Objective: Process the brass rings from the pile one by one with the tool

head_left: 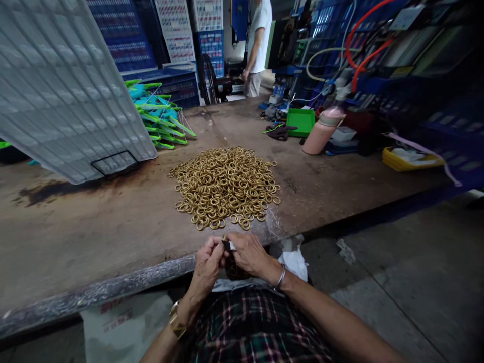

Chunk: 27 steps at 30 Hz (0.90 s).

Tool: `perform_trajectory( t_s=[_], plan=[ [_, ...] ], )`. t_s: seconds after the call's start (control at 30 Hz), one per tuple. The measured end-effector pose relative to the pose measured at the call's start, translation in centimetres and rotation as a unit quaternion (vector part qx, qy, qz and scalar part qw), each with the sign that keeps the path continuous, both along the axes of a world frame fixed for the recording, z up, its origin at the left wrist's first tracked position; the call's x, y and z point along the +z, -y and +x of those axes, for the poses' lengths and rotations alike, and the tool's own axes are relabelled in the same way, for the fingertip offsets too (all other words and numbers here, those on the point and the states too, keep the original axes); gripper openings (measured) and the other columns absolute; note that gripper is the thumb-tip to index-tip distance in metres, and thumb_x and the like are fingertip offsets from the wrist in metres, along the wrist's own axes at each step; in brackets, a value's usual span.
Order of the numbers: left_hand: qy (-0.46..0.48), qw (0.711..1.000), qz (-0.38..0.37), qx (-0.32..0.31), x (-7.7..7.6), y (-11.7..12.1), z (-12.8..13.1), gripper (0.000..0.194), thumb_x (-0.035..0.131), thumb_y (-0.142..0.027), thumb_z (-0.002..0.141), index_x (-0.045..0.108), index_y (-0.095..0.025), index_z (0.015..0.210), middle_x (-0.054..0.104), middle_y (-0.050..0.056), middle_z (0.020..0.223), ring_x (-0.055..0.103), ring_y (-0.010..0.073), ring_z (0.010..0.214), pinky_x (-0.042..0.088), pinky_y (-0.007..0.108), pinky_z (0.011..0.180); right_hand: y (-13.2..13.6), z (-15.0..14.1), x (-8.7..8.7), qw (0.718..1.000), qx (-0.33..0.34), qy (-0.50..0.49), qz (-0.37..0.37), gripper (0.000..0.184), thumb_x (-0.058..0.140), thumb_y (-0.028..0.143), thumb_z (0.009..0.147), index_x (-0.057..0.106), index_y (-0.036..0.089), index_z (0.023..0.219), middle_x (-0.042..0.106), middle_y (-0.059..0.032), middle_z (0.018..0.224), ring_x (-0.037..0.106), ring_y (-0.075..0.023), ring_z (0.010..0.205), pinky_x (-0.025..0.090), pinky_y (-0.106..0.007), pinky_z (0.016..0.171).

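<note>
A heap of brass-coloured rings [226,185] lies on the worn brown table [113,222], just beyond my hands. My left hand [207,265] and my right hand [247,253] meet at the table's near edge, fingers pinched together on a small dark part [228,245] with a pale piece beside it. Under them hangs a dark bunch [235,269] that looks like strung rings; I cannot make it out well. A gold watch is on my left wrist, a silver bangle on my right.
A large white plastic grid panel [64,85] leans at the left. Green and teal plastic pieces [159,118] are stacked behind it. A pink bottle [321,132], a green tray [301,122] and a yellow tray [408,160] stand at the right. A person [257,45] stands at the far end.
</note>
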<state>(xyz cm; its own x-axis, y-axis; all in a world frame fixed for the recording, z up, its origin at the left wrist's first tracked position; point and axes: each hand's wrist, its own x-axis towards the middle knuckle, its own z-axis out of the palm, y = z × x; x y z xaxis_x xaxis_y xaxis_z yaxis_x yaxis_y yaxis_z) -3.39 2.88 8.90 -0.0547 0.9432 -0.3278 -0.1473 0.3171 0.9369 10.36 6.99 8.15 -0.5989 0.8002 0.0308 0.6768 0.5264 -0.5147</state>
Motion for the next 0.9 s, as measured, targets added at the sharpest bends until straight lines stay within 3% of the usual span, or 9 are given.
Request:
perform_trajectory(
  t_s=[0.27,0.4,0.5,0.67,0.9],
  plan=[
    [-0.028,1.000,0.000,-0.006,-0.6,0.0,-0.3,0.034,0.055,-0.051,0.074,0.048,-0.018,0.070,0.050,-0.006,0.055,0.037,0.0048,0.042,0.027,0.017,0.040,0.4,-0.8,0.3,0.994,-0.040,0.099,-0.021,0.026,0.040,0.010,0.080,0.051,0.017,0.103,0.061,-0.0075,0.098,0.056,-0.0199,0.082,0.032,-0.028,0.067],
    [-0.016,0.999,-0.017,-0.042,0.7,0.7,-0.1,0.036,0.055,-0.051,0.075,0.048,-0.017,0.067,0.045,-0.007,0.050,0.033,0.0039,0.039,0.023,0.017,0.038,-0.5,-1.0,0.9,0.989,-0.061,0.134,-0.030,0.025,0.039,0.012,0.082,0.050,0.016,0.103,0.063,-0.0094,0.095,0.058,-0.0200,0.081,0.034,-0.027,0.066],
    [0.042,0.995,-0.033,-0.084,1.8,1.6,0.0,0.033,0.057,-0.049,0.075,0.050,-0.017,0.071,0.046,-0.007,0.051,0.032,0.0034,0.038,0.022,0.017,0.036,-1.6,-1.1,1.3,0.985,-0.080,0.148,-0.029,0.025,0.038,0.009,0.081,0.050,0.015,0.103,0.064,-0.0091,0.091,0.059,-0.0189,0.080,0.034,-0.026,0.064],
    [0.182,0.982,-0.048,-0.006,1.1,1.7,-0.5,0.033,0.061,-0.046,0.073,0.051,-0.016,0.071,0.054,-0.003,0.064,0.038,0.0031,0.043,0.025,0.016,0.036,-2.6,-2.4,0.7,0.983,-0.125,0.133,0.001,0.020,0.039,0.015,0.085,0.047,0.017,0.103,0.063,-0.0094,0.097,0.060,-0.0211,0.084,0.036,-0.028,0.066],
    [0.271,0.958,-0.070,0.059,0.7,0.7,-1.6,0.029,0.069,-0.037,0.066,0.050,-0.017,0.076,0.059,-0.001,0.071,0.046,0.0051,0.047,0.029,0.015,0.038,-3.4,-4.4,0.7,0.978,-0.146,0.145,0.023,0.022,0.042,0.018,0.083,0.046,0.016,0.105,0.066,-0.0107,0.091,0.062,-0.0236,0.081,0.038,-0.030,0.065]
  ],
)
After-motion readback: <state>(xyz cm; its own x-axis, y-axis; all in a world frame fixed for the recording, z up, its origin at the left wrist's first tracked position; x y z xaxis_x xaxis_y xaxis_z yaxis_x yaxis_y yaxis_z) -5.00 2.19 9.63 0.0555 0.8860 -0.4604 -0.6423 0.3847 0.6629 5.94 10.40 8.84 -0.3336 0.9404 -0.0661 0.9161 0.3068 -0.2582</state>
